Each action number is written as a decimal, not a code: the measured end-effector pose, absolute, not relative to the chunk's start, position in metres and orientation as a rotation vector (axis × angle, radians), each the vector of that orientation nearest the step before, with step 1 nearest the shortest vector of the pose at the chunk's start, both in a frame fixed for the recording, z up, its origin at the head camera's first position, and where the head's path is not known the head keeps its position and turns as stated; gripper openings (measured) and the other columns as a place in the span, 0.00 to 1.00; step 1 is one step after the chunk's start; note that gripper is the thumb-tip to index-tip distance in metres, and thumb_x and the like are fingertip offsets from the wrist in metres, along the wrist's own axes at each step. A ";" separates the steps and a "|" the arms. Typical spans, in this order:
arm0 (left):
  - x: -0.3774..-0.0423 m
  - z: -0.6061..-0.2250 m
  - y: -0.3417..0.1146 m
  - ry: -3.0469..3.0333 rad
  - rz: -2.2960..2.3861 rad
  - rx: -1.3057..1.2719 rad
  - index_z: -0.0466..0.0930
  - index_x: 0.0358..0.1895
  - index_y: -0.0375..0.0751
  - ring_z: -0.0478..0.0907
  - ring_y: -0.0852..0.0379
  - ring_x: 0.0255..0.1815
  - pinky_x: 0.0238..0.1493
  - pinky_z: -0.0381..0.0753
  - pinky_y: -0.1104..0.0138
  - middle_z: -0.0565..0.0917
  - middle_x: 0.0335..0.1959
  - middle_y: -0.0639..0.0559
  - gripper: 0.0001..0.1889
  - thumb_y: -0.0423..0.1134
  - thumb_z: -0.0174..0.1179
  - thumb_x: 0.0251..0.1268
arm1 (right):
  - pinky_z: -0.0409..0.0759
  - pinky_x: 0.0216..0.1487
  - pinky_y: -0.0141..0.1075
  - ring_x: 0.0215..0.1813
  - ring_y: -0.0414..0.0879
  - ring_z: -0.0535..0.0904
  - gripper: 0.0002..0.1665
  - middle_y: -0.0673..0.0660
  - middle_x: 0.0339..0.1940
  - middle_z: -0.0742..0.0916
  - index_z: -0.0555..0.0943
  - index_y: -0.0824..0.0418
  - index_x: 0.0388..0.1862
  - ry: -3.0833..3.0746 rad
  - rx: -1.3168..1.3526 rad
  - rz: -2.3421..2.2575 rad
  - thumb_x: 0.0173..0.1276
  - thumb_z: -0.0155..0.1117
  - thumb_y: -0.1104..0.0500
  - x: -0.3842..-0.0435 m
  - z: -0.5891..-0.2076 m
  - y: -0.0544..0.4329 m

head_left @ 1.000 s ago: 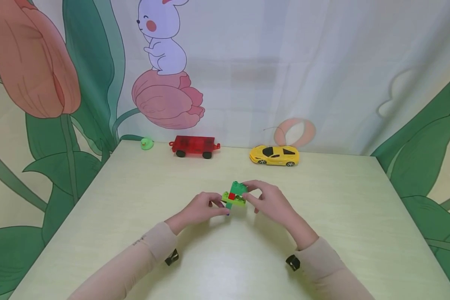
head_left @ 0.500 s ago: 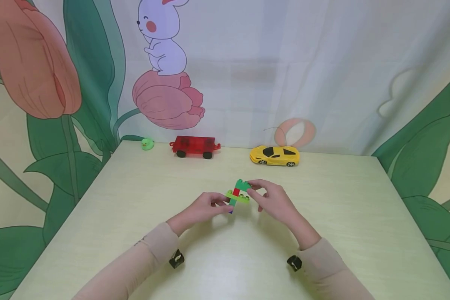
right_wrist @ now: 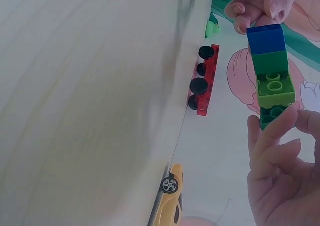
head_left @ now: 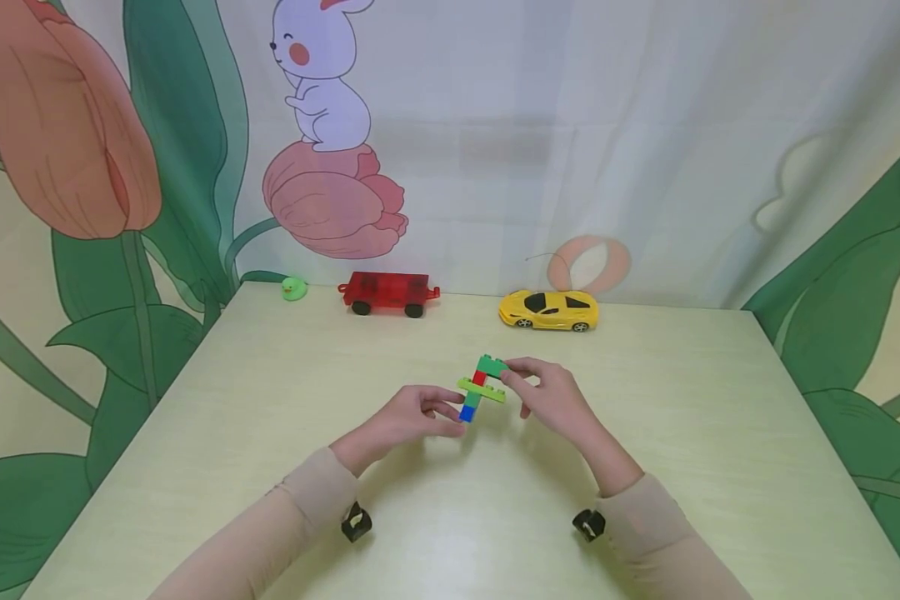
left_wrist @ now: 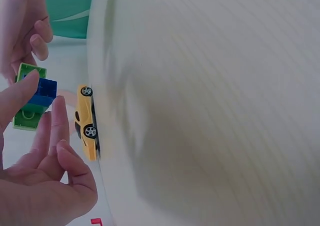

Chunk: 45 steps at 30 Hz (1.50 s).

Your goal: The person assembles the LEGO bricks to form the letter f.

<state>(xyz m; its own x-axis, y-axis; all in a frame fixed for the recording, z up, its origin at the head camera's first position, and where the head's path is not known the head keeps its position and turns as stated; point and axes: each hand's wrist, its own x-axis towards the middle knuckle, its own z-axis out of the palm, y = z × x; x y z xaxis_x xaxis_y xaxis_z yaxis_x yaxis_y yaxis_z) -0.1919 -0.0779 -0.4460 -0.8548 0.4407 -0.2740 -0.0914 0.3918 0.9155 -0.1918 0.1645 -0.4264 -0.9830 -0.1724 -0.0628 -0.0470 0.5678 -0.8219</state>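
Observation:
A stack of toy building bricks (head_left: pixel 472 400) hangs tilted above the table: blue at the bottom, then green, a lime plate, red, and a green brick on top. My right hand (head_left: pixel 558 404) pinches the top green brick (right_wrist: pixel 270 115) between thumb and fingers. Beside the blue brick (right_wrist: pixel 266 39), at the lower end, is my left hand (head_left: pixel 412 414), thumb and fingers spread apart around it. The left fingertips are very close to the blue brick; whether they touch it I cannot tell. In the left wrist view the left thumb covers part of the stack (left_wrist: pixel 47 89).
Along the table's (head_left: pixel 682 417) back edge stand a small green duck (head_left: pixel 293 288), a red toy wagon (head_left: pixel 387 292) and a yellow toy car (head_left: pixel 549 311). A printed curtain (head_left: pixel 480 150) hangs behind them.
The brick stack has moved slightly up and right with my right hand, turning so its side shows. My left thumb and fingers have loosened from its lower end, uncovering the blue brick.

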 end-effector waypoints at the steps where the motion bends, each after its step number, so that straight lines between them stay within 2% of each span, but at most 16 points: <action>1: -0.191 -0.446 -0.077 2.179 1.484 0.304 0.79 0.58 0.43 0.79 0.54 0.45 0.50 0.72 0.58 0.84 0.42 0.52 0.25 0.43 0.71 0.56 | 0.68 0.29 0.40 0.28 0.59 0.81 0.29 0.53 0.45 0.85 0.76 0.54 0.62 2.655 -0.175 -1.390 0.70 0.56 0.39 -0.192 -0.426 0.164; 6: -0.189 -0.447 -0.073 2.230 1.512 0.336 0.81 0.52 0.44 0.78 0.54 0.44 0.43 0.71 0.62 0.84 0.40 0.54 0.22 0.44 0.72 0.55 | 0.66 0.25 0.38 0.29 0.62 0.80 0.28 0.53 0.45 0.86 0.76 0.55 0.62 2.612 -0.147 -1.410 0.71 0.55 0.41 -0.192 -0.424 0.164; 9: -0.188 -0.450 -0.072 2.293 1.520 0.399 0.83 0.49 0.45 0.76 0.51 0.44 0.41 0.70 0.62 0.85 0.38 0.55 0.19 0.44 0.72 0.54 | 0.64 0.20 0.36 0.29 0.64 0.78 0.28 0.54 0.45 0.86 0.76 0.55 0.62 2.591 -0.118 -1.412 0.71 0.55 0.41 -0.193 -0.424 0.165; 13: -0.188 -0.454 -0.070 2.413 1.513 0.508 0.84 0.44 0.47 0.74 0.51 0.41 0.40 0.71 0.61 0.85 0.35 0.57 0.15 0.44 0.73 0.53 | 0.66 0.19 0.35 0.29 0.65 0.78 0.28 0.57 0.45 0.84 0.76 0.53 0.62 2.577 -0.075 -1.412 0.71 0.56 0.40 -0.197 -0.426 0.166; 19: -0.188 -0.455 -0.069 2.542 1.460 0.559 0.85 0.41 0.50 0.73 0.54 0.35 0.37 0.73 0.61 0.83 0.32 0.60 0.12 0.45 0.73 0.53 | 0.69 0.21 0.35 0.28 0.58 0.80 0.25 0.56 0.51 0.83 0.78 0.55 0.59 2.572 -0.058 -1.423 0.70 0.57 0.42 -0.204 -0.430 0.168; 25: -0.192 -0.457 -0.069 2.534 1.447 0.509 0.86 0.41 0.46 0.75 0.55 0.33 0.36 0.74 0.63 0.83 0.31 0.59 0.11 0.42 0.72 0.55 | 0.72 0.24 0.35 0.26 0.49 0.81 0.24 0.56 0.48 0.84 0.78 0.58 0.57 2.527 -0.069 -1.394 0.71 0.57 0.44 -0.211 -0.435 0.167; 35: -0.198 -0.463 -0.068 2.367 1.485 0.277 0.86 0.44 0.42 0.81 0.56 0.32 0.34 0.77 0.64 0.86 0.31 0.54 0.14 0.41 0.72 0.54 | 0.74 0.24 0.36 0.27 0.49 0.81 0.23 0.56 0.50 0.83 0.79 0.59 0.58 2.550 -0.125 -1.268 0.73 0.57 0.46 -0.221 -0.447 0.164; 45: -0.202 -0.470 -0.066 2.322 1.437 0.211 0.84 0.46 0.40 0.82 0.53 0.33 0.34 0.79 0.63 0.85 0.32 0.53 0.16 0.40 0.72 0.54 | 0.68 0.22 0.33 0.24 0.46 0.77 0.23 0.54 0.41 0.85 0.79 0.58 0.59 2.514 -0.115 -1.158 0.73 0.57 0.47 -0.232 -0.455 0.162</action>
